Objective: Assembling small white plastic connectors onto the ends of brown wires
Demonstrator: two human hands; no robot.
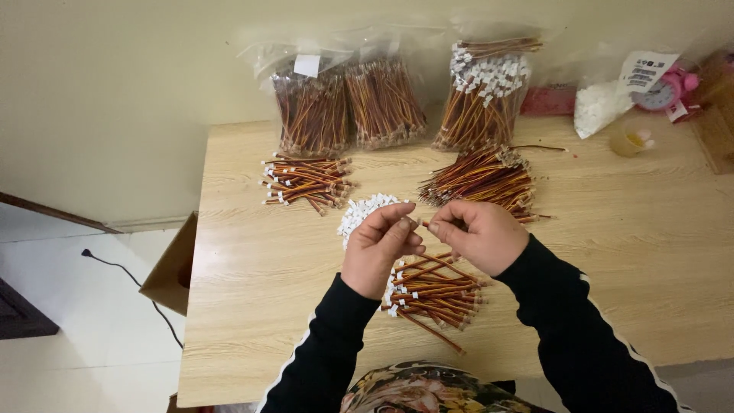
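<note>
Left hand [380,246] and right hand [479,234] are raised together over the table [252,260], fingertips nearly meeting; between them a short wire lead [423,224] is pinched, the right hand gripping its end. Whether the left fingertips also hold a small white connector is too small to tell. Risk, as judged: the parts are tiny, so a slip at the pinch could drop the lead into the finished bundle [432,292] lying directly beneath the hands and mix it in; a sleeve dragged across could also scatter the heap of white connectors [363,212] just beyond the left hand. Count, moving outward: one heap of loose white connectors, pieces too many to number; three loose piles of orange-brown leads on the table, namely the one under the hands, the left pile [304,183] and the right pile [483,178], individual wires not countable. At the wall stand three clear bags of leads: [312,113], [384,103], [483,92]. Far right: one bag of white parts [600,105], one small yellow cup [628,141], one pink clock [664,90]. A cardboard box [174,268] sits off the table's left edge.
</note>
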